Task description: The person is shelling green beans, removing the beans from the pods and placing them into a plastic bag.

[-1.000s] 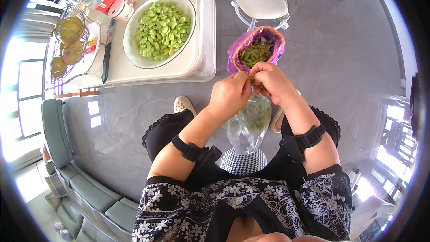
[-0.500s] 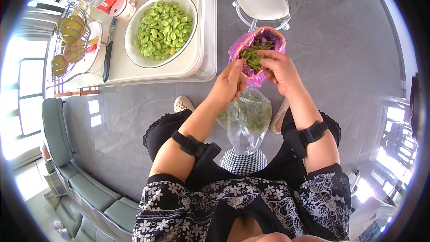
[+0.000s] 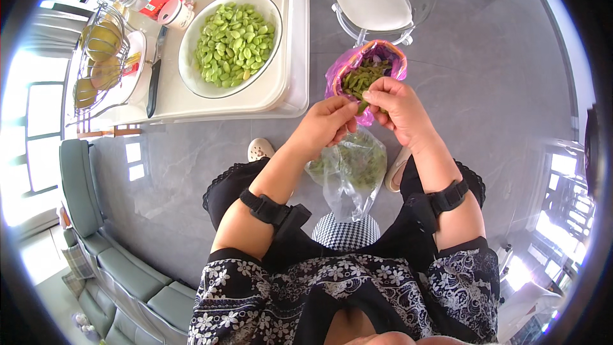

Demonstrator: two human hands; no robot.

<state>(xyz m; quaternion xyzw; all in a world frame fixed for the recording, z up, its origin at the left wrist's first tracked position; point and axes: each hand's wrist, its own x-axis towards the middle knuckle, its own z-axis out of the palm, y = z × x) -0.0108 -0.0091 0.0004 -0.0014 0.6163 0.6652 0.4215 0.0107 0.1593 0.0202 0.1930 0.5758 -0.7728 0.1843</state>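
Note:
My right hand (image 3: 399,112) is closed in a pinch on a green pod (image 3: 363,107) at the front of a pink plastic bag (image 3: 340,71) full of pods (image 3: 361,78). My left hand (image 3: 325,124) has thumb and fingertips drawn together beside that pod; what they hold is too small to make out. Below both hands, between my legs, a clear bag (image 3: 348,172) with pale green contents lies over a checked stool (image 3: 345,235). On the table to the left sits a white bowl (image 3: 230,45) of shelled green beans.
The table (image 3: 281,38) also bears a black-handled knife (image 3: 152,89), a wire fruit basket (image 3: 96,70), a plate and jars (image 3: 175,13). A white-seated clear chair (image 3: 370,0) stands beyond the pink bag. A grey-green sofa (image 3: 134,268) is at the lower left.
A second ago both hands met below the pink bag. My right hand then reached into it and is now back nearer me with a pod; my left fingertips have come to it again.

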